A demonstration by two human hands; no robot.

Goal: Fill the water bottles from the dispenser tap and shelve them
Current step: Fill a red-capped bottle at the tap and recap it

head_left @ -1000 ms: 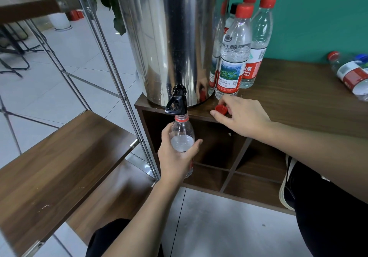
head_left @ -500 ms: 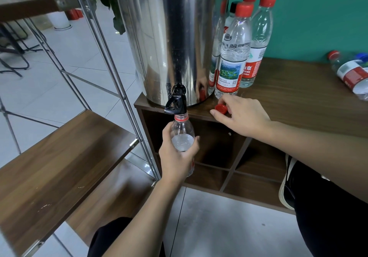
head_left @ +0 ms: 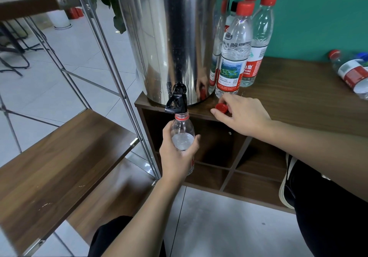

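Fingers of the left hand [head_left: 179, 153] wrap the clear plastic bottle [head_left: 182, 135] at frame centre, keeping its mouth under the black dispenser tap [head_left: 176, 102], while the right hand [head_left: 241, 117] pinches the loose red cap [head_left: 221, 108] ready.

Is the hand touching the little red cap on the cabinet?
Touching. The head view shows the right hand with fingertips on the red cap, thumb at its near edge.

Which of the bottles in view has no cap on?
The bottle gripped by the left hand under the black tap; its neck is open, while the other bottles, standing or lying, wear caps.
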